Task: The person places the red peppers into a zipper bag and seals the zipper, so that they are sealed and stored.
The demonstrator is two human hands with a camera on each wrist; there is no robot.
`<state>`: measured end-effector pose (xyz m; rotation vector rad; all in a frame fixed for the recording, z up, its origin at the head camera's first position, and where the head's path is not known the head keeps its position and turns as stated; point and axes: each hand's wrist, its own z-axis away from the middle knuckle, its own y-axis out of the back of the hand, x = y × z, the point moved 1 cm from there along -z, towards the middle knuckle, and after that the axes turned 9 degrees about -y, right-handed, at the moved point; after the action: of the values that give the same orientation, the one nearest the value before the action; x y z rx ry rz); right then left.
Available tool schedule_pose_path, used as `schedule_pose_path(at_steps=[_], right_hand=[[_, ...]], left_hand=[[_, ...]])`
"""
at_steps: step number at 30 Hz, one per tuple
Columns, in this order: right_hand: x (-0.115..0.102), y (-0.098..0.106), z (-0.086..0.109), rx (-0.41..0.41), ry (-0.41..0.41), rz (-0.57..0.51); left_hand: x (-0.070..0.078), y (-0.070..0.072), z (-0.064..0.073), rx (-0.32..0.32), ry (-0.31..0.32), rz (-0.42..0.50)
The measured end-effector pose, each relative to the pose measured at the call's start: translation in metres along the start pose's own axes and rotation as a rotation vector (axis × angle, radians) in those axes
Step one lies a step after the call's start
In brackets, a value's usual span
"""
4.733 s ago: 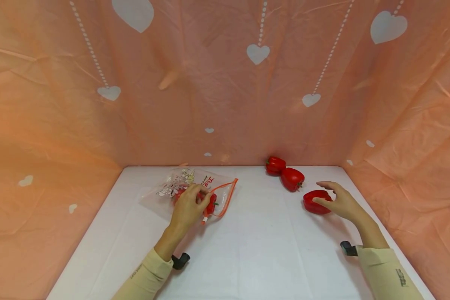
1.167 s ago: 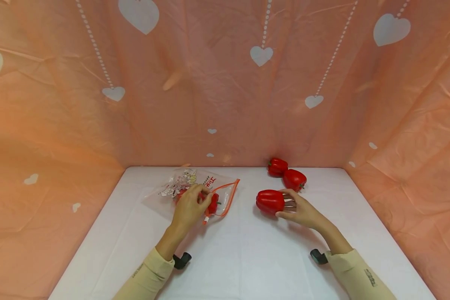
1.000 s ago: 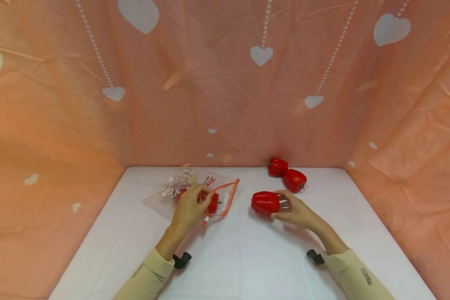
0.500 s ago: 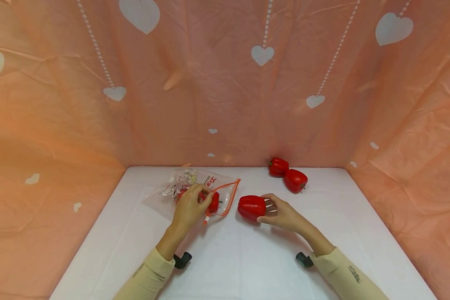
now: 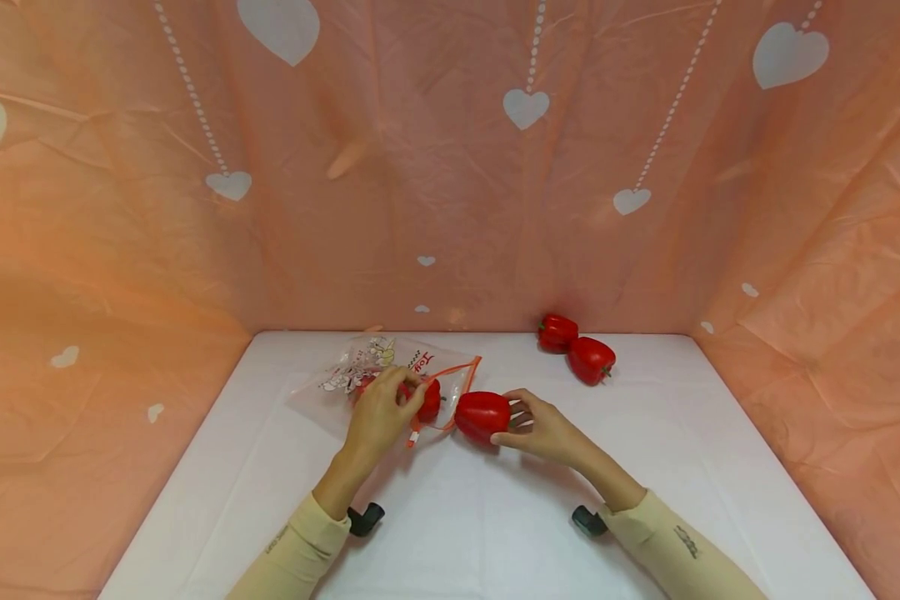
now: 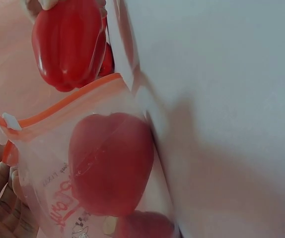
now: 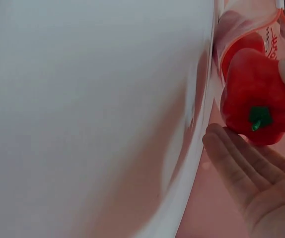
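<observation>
A clear zip bag (image 5: 457,375) with an orange edge and printed figures lies at the left of the table. Inside it sit red bell peppers, one (image 6: 110,163) near the mouth and another (image 6: 145,225) deeper in. My left hand (image 5: 378,412) pinches the bag's orange rim near the white slider and holds the mouth apart. In my right hand (image 5: 543,429) a red bell pepper (image 5: 482,417) is gripped between thumb and fingers, right at the bag's opening. Its green stem (image 7: 259,118) faces my palm in the right wrist view.
Two more red bell peppers, one (image 5: 557,333) at the back edge and one (image 5: 591,361) touching it, lie on the white table (image 5: 525,533) right of centre. Orange curtains (image 5: 450,208) with white hearts enclose the back and sides.
My right hand took hold of the pepper at the right and carried it left across the table to the bag's mouth. The left hand has stayed on the rim.
</observation>
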<state>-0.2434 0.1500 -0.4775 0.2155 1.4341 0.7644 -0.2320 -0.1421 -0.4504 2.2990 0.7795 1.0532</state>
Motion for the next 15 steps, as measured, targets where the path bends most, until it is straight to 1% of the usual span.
schedule_pose_path(at_steps=[2, 6, 9, 15], right_hand=[[-0.001, -0.003, -0.001, 0.003, -0.001, -0.006], [-0.003, -0.009, -0.002, 0.007, 0.001, -0.021], [-0.004, -0.014, -0.002, 0.02, -0.013, -0.022], [-0.009, -0.023, -0.005, 0.045, -0.048, -0.009]], left_hand=[[0.0, 0.0, 0.0, -0.001, -0.002, 0.002], [0.001, 0.0, 0.0, -0.016, 0.014, 0.001], [0.001, -0.001, 0.0, -0.021, 0.024, -0.002], [0.001, -0.002, 0.0, -0.013, 0.01, -0.002]])
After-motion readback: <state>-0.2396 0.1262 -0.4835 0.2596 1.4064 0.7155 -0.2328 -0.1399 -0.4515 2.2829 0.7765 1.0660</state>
